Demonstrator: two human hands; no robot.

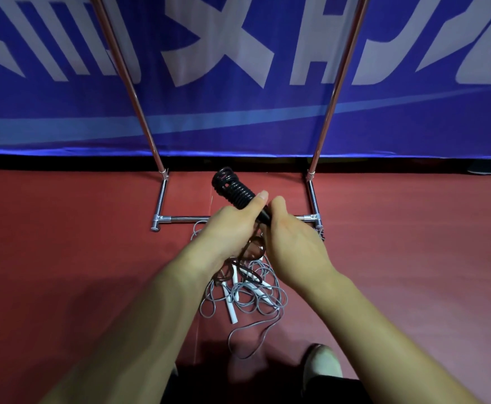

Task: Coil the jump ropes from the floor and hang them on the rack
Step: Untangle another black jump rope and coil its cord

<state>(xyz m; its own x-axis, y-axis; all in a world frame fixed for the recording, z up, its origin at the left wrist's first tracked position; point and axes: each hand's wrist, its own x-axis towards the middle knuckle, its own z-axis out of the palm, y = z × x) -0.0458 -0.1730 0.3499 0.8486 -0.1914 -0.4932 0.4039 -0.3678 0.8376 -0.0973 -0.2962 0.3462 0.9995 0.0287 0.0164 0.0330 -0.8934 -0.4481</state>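
Observation:
A black jump rope point(234, 188) is wound in tight turns round its handles and sticks up and to the left from between my hands. My left hand point(232, 228) grips the bundle, with the thumb along it. My right hand point(292, 237) holds its lower end from the right. Loose dark loops of the same rope point(242, 265) hang down below my hands. Under them, a tangled grey jump rope point(247, 298) with white handles lies on the red floor. The chrome rack point(314, 196) stands just beyond, its two uprights rising out of view.
A blue banner point(238, 112) with white lettering closes off the space behind the rack. The rack's base bars point(186, 219) lie on the red floor point(63, 228) in front of my hands. My shoe point(323, 365) shows at the bottom.

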